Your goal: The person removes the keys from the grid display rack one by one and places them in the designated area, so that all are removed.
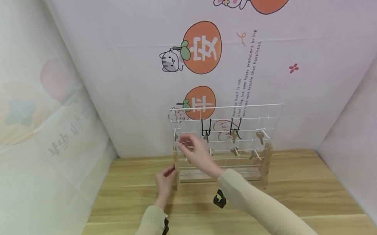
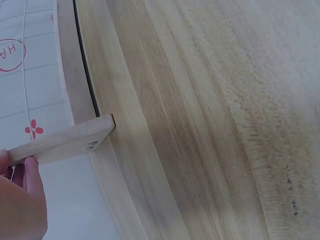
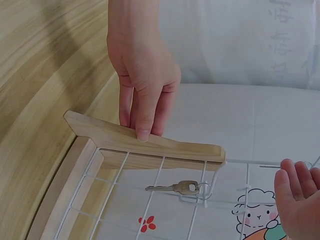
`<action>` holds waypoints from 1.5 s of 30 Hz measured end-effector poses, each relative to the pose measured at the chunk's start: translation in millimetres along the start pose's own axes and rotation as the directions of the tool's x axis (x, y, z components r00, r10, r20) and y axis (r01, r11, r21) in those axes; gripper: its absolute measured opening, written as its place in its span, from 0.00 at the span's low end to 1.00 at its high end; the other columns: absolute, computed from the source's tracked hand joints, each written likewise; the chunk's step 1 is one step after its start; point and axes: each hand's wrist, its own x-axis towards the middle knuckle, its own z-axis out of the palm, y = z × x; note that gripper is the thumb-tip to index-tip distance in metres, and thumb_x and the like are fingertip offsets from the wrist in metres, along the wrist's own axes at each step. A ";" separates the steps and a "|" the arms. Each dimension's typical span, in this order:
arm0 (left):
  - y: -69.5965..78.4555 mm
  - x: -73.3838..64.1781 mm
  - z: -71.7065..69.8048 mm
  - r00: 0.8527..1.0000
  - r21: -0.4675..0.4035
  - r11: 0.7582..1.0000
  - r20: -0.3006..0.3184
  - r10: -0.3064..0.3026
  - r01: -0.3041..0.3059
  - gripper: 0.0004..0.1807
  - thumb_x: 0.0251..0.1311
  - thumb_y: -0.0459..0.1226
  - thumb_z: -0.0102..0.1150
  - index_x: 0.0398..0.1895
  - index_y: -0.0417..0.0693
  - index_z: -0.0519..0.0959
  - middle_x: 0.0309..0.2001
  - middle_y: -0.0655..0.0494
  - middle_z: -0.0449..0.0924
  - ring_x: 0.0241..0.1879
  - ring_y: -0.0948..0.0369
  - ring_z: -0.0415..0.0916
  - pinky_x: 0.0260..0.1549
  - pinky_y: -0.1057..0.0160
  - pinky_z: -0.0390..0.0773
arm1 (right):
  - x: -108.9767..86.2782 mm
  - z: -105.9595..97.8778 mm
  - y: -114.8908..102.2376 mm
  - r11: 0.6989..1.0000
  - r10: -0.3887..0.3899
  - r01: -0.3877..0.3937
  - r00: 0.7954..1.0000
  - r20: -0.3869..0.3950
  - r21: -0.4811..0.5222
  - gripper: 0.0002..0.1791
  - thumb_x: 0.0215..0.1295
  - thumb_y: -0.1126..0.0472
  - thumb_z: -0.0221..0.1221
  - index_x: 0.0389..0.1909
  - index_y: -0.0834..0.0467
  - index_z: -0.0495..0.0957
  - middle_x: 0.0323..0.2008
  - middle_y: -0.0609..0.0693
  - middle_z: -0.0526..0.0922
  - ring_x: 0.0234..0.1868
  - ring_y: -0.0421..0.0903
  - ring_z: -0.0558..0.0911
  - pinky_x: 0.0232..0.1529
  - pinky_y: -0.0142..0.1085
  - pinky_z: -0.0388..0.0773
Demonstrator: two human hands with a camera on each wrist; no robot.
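A white wire grid rack (image 1: 222,165) in a wooden stand holds several keys on hooks. My left hand (image 1: 165,182) grips the stand's left wooden side piece (image 3: 150,142), thumb on one face and fingers on the other; the left wrist view shows this wooden piece (image 2: 65,142) too. At the grid's upper left, my right hand (image 1: 197,153) has its fingers extended close to a hanging key (image 1: 176,135). Nothing is visible in its grasp, and its fingertips (image 3: 287,172) show at the right wrist view's edge. A silver key (image 3: 182,187) hangs on a lower hook.
Other keys hang further right, among them a brass-coloured key (image 1: 260,137) and one beneath a black hook (image 1: 206,127). The rack stands on a wood-grain table (image 1: 200,224) near the printed back cloth (image 1: 129,89). Cloth walls rise at both sides.
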 end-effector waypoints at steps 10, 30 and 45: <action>-4.1 0.4 0.3 0.999 0.012 0.999 -0.005 0.044 -0.044 0.11 0.54 0.27 0.69 0.41 0.33 0.85 0.44 0.36 0.87 0.42 0.43 0.86 0.38 0.73 0.87 | 11.7 8.7 6.6 0.998 0.022 -0.027 0.996 -0.085 -0.064 0.20 0.72 0.60 0.56 0.60 0.64 0.71 0.53 0.58 0.82 0.54 0.53 0.82 0.59 0.42 0.84; -4.4 0.6 -1.9 1.000 0.032 0.999 0.015 -0.025 0.025 0.12 0.55 0.30 0.69 0.43 0.37 0.85 0.45 0.39 0.87 0.44 0.45 0.87 0.42 0.63 0.89 | 25.7 18.1 6.4 0.997 0.071 -0.076 0.988 -0.136 -0.033 0.17 0.71 0.59 0.59 0.56 0.61 0.73 0.51 0.56 0.82 0.52 0.51 0.83 0.58 0.40 0.85; -5.7 2.1 -2.7 0.999 0.043 0.999 0.031 -0.024 0.022 0.12 0.56 0.32 0.69 0.44 0.38 0.85 0.45 0.40 0.87 0.43 0.46 0.87 0.40 0.67 0.89 | 35.9 26.5 7.2 0.995 0.083 -0.093 0.963 -0.257 -0.029 0.11 0.68 0.60 0.61 0.49 0.58 0.77 0.45 0.54 0.87 0.46 0.49 0.86 0.52 0.39 0.87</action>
